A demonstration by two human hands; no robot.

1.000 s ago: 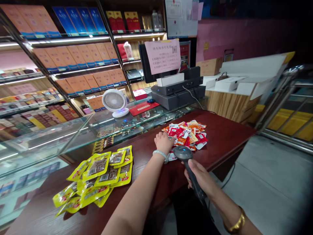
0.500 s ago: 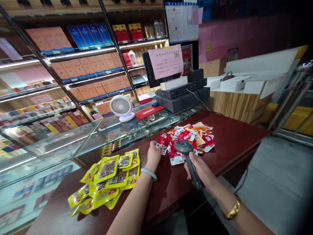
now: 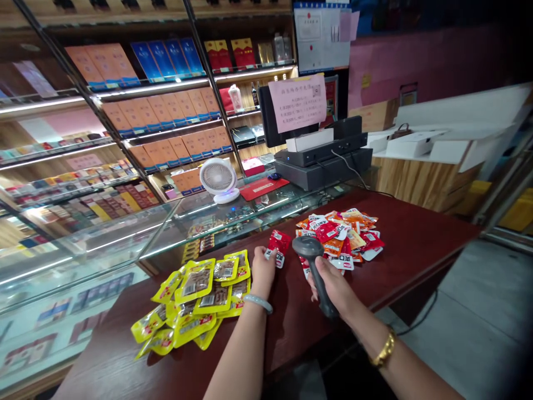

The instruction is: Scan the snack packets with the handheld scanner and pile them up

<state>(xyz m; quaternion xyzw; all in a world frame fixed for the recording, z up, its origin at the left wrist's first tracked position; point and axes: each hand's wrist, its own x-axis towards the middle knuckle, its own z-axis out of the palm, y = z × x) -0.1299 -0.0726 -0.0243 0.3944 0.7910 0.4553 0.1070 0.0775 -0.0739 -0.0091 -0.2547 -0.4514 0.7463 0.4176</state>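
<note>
My left hand (image 3: 264, 272), with a pale bangle at the wrist, is closed on the lower edge of a red-and-white snack packet (image 3: 278, 244) over the dark red table. In my right hand (image 3: 331, 280) a dark grey barcode scanner (image 3: 317, 272) is gripped by its handle, its head pointing left towards that packet. Behind the scanner lies a pile of red, orange and white snack packets (image 3: 333, 233), partly hidden by it. Left of my left hand, yellow snack packets with clear windows (image 3: 204, 303) are heaped on the table.
A glass display counter (image 3: 166, 233) runs along the table's far side, bearing a white fan (image 3: 219, 180) and a red sheet (image 3: 262, 189). Behind the packets stand a monitor with a pink notice (image 3: 297, 103) and a black cash drawer (image 3: 325, 169). Shelves of boxes (image 3: 166, 114) line the back.
The red packet in my left hand now lies apart from the pile. The scanner has shifted left relative to the pile, its head closer to the packet. The camera view has swung slightly left.
</note>
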